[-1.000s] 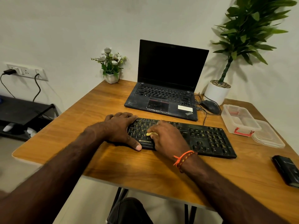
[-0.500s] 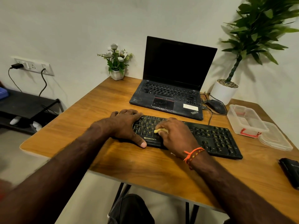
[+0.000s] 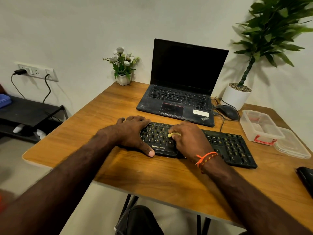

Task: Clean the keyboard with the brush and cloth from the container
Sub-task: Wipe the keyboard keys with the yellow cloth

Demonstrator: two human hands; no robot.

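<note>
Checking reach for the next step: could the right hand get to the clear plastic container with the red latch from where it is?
Probably yes. The right hand would have to lift off the black keyboard; the clear plastic container sits open on the same side, nothing between.

Right hand (image 3: pixel 189 138) curls over something pale yellow (image 3: pixel 171 134); only its tip peeks past the fingers, too little to tell brush or cloth. The keyboard (image 3: pixel 227 146) keys beneath both hands are covered. Left hand (image 3: pixel 133 133) hides the keyboard's left end. A black object (image 3: pixel 305 179) is cut by the right edge.
</note>
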